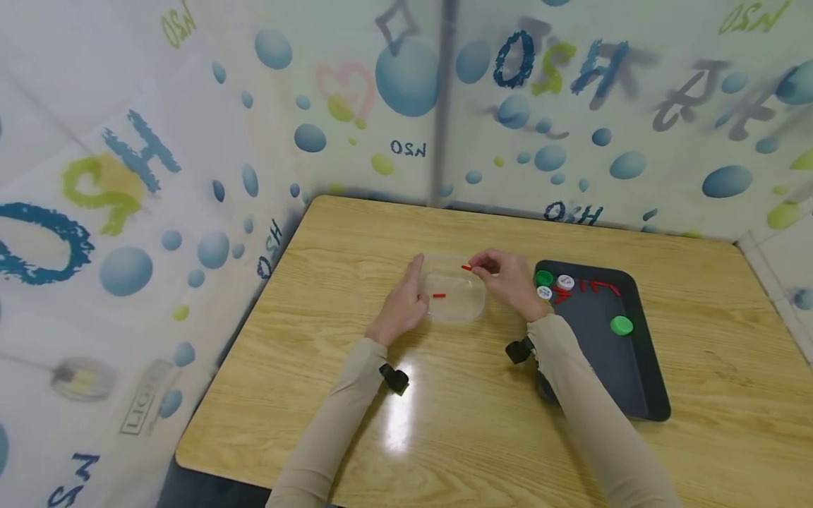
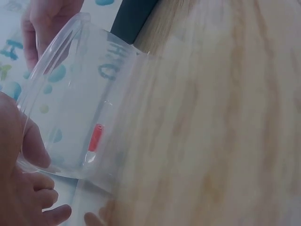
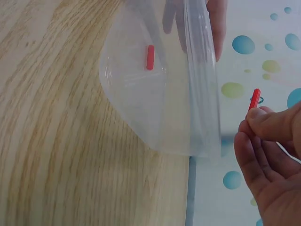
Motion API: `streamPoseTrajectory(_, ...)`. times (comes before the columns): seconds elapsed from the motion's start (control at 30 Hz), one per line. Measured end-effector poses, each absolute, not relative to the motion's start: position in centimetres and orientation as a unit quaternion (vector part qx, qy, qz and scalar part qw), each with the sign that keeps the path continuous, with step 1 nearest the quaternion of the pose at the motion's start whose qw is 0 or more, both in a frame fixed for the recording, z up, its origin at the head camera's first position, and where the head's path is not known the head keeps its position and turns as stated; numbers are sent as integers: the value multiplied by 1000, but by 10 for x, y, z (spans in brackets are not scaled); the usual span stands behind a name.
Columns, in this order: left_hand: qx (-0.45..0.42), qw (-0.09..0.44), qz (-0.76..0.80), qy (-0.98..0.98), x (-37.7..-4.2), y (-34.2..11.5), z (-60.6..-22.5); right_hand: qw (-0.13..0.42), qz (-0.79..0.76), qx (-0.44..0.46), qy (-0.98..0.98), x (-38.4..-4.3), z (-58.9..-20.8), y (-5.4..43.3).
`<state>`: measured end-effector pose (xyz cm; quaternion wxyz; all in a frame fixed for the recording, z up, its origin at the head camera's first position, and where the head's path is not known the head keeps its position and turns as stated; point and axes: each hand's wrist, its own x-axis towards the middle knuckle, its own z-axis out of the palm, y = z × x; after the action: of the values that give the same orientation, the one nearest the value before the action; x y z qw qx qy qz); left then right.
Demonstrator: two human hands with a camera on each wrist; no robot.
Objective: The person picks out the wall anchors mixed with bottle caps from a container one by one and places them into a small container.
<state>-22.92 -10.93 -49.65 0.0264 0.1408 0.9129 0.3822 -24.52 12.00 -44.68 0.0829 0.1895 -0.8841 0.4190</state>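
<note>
A clear plastic container [image 1: 459, 310] stands on the wooden table, with one short red stick [image 1: 439, 295] lying inside it. My left hand [image 1: 405, 303] rests against the container's left side; in the left wrist view its thumb [image 2: 36, 150] lies over the rim. Between thumb and fingertips, my right hand [image 1: 508, 279] pinches another red stick [image 3: 254, 99] near the container's upper right rim. Seen from the right wrist, this stick points away from the fingers and is apart from the container wall [image 3: 204, 84].
A dark tray [image 1: 657, 395] lies to the right, partly under my right forearm. It holds several red sticks [image 1: 593, 286], white caps [image 1: 565, 282] and green caps [image 1: 621, 325]. Patterned walls [image 1: 356, 162] border the table [image 1: 279, 395] at the back and left.
</note>
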Motion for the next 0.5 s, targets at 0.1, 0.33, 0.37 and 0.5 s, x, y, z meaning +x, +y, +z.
streamPoseTrajectory(0.1, 141, 26, 386, 911, -229, -109, -496, 83, 427, 199, -878, -246, -448, 115)
streamPoseTrajectory(0.33, 137, 35, 377, 915, -228, -108, -493, 52, 433, 198, -878, -248, -451, 105)
streamPoseTrajectory(0.37, 137, 34, 377, 915, -228, -108, -492, 51, 432, 197, -879, -248, -452, 104)
streamPoseTrajectory(0.5, 139, 25, 369, 919, -230, -109, -494, 50, 441, 191, -875, -250, -452, 99)
